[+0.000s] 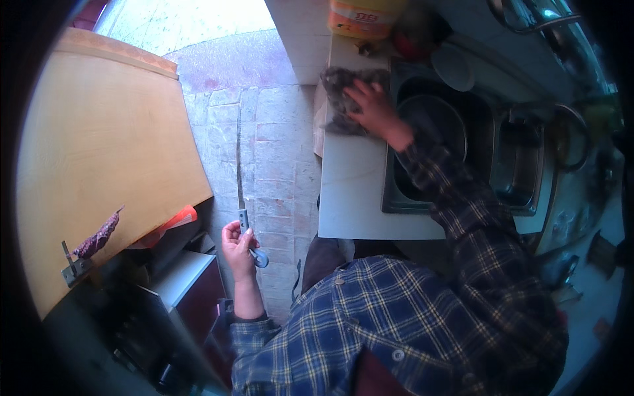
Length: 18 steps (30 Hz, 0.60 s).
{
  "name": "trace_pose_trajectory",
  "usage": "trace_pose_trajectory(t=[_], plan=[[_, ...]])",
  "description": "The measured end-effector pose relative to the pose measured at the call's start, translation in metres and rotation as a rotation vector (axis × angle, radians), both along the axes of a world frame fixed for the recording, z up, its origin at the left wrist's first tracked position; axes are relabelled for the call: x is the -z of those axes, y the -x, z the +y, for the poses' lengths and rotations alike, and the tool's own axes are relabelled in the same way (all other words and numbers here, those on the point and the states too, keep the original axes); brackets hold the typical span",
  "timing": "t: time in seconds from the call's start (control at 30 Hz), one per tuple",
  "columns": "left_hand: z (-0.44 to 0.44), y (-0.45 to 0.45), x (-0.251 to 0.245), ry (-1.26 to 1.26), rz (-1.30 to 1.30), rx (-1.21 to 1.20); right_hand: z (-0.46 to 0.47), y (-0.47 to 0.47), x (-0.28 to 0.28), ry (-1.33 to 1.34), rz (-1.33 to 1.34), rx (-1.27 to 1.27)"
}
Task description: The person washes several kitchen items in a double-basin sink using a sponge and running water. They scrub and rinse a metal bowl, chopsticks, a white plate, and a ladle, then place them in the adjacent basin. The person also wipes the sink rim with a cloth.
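My left hand (240, 243) holds a long-bladed hand tool by its grey-blue handle (258, 257), over the brick floor. Its narrow blade (239, 153) points away from me and shows nearly edge-on, so whether it is a saw or a knife is unclear. At the counter's left edge, my right hand (375, 111) is on a crumpled dark patterned cloth (342, 94), fingers spread over it. Both hand and cloth are slightly blurred. Right of the cloth is a stainless steel sink (389, 200), with a large round metal pan or basin (431, 116) in its bigger bowl.
A pale countertop (354, 188) surrounds the sink. Behind the cloth stand an orange-yellow container (364, 20) and a white bowl (451, 68). To the left, a wooden door (119, 138) with a metal latch (75, 271) stands over the floor. A white-topped cabinet (183, 277) is below it.
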<state>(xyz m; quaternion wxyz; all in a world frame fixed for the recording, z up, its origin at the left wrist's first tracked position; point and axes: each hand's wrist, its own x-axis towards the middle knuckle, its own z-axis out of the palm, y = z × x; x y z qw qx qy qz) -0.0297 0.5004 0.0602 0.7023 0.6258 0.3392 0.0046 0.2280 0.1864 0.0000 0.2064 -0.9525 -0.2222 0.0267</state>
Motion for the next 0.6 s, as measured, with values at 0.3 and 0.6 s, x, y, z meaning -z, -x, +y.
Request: trace_pose_trajectory(t=[0.3, 0.6], plan=[[0.014, 0.033, 0.01, 0.034, 0.018, -0.074, 0.026, 0.179, -0.02, 0.036, 0.05, 0.087], [0.028, 0.029, 0.009, 0.026, -0.007, -0.049, 0.029, 0.137, -0.037, -0.669, 1.037, 0.068]])
